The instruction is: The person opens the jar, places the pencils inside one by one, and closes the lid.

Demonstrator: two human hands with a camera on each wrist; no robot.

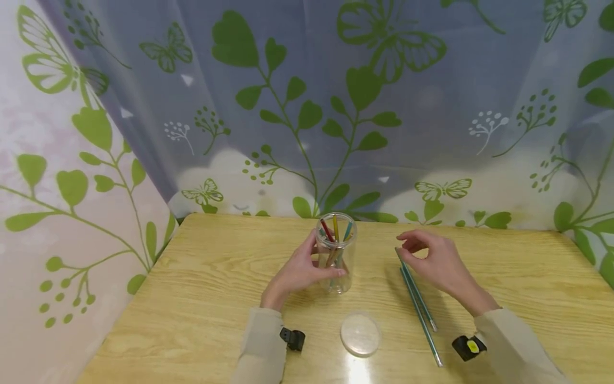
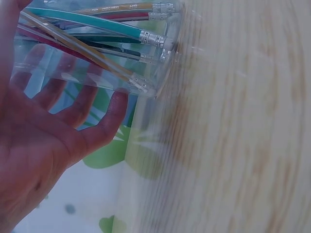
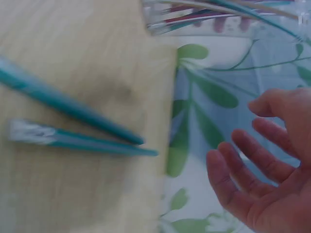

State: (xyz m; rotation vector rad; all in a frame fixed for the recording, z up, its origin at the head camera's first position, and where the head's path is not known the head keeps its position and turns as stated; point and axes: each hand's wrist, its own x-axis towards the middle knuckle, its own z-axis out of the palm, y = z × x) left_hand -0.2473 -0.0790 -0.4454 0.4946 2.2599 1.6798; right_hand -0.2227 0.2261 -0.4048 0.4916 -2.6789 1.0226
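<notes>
A clear jar (image 1: 337, 266) stands upright on the table, with several pencils (image 1: 336, 228) in red, yellow and teal inside. My left hand (image 1: 299, 269) grips the jar round its side; in the left wrist view, eraser ends of the pencils (image 2: 97, 22) rest at the jar's base. To the right, two teal pencils (image 1: 419, 309) lie on the table. My right hand (image 1: 434, 261) is over their far ends. The right wrist view shows that hand's fingers (image 3: 228, 179) loosely bent, with nothing held, apart from the teal pencils (image 3: 82, 104).
A round clear lid (image 1: 360, 335) lies on the wooden table (image 1: 201, 320) in front of the jar. A patterned curtain (image 1: 307, 106) hangs along the table's far edge, and a similar one (image 1: 57, 213) on the left side.
</notes>
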